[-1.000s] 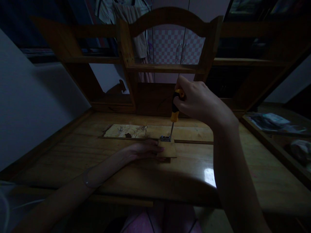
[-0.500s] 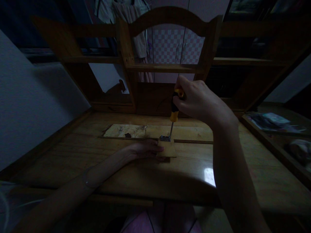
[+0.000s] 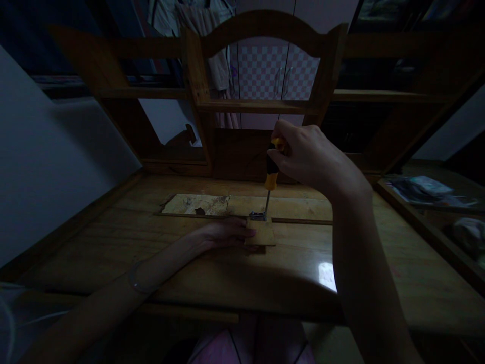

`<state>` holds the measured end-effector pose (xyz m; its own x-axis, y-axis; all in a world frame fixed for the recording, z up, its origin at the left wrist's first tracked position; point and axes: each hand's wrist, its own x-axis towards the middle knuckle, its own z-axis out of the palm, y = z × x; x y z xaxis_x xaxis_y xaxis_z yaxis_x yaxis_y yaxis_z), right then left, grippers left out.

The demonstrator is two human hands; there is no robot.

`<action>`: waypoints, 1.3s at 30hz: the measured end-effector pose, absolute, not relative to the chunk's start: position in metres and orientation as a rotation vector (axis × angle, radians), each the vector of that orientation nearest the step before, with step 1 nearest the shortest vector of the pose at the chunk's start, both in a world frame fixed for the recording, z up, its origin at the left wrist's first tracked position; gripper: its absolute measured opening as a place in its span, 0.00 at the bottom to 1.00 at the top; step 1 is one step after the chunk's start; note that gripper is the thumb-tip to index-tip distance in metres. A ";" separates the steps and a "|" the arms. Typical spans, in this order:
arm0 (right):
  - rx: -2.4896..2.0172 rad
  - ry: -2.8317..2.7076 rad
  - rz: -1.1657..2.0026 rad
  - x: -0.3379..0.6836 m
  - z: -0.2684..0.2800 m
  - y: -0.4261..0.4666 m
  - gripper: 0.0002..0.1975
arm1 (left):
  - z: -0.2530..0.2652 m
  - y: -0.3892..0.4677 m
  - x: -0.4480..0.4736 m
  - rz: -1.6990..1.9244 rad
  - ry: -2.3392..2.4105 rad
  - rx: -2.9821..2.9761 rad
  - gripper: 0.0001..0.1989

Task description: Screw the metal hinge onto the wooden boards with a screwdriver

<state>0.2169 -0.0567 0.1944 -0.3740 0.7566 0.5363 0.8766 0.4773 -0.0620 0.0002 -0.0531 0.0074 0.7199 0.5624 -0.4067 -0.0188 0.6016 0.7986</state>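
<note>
My right hand [image 3: 297,151] is closed round the yellow and black handle of a screwdriver [image 3: 271,178]. The shaft points down, slightly tilted, and its tip meets the right end of a small metal fitting [image 3: 257,216]. That fitting, perhaps a hinge or latch, sits at the far edge of a small flat wooden board [image 3: 262,232]. My left hand [image 3: 231,232] grips the board from the left, its thumb on top and the other fingers partly hidden beside and below it. Dim light hides the screw, if any, under the tip.
The wooden desk [image 3: 182,268] carries a pale strip with a torn, stained patch [image 3: 197,205] behind my hands. A wooden shelf unit [image 3: 257,106] rises at the back. To the right, plastic-wrapped items [image 3: 432,187] lie beyond a raised wooden edge [image 3: 424,227].
The screwdriver handle and my right thumb have shifted very slightly left. The board, the metal fitting and my left hand stay practically in place.
</note>
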 end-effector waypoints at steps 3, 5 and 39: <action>-1.351 -2.221 -0.345 0.217 0.194 -0.056 0.13 | 0.009 -0.054 0.001 0.378 0.719 0.859 0.18; -1.360 -2.212 -0.356 0.217 0.194 -0.056 0.13 | 0.012 -0.056 0.001 0.378 0.730 0.854 0.18; -1.431 -2.227 -0.288 0.212 0.196 -0.058 0.16 | 0.008 -0.053 0.002 0.358 0.690 0.889 0.17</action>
<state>0.2117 -0.0583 0.1957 -0.3427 0.7984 0.4952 0.8981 0.4330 -0.0766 0.0017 -0.0534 0.0081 0.7316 0.5530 -0.3986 -0.0081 0.5917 0.8061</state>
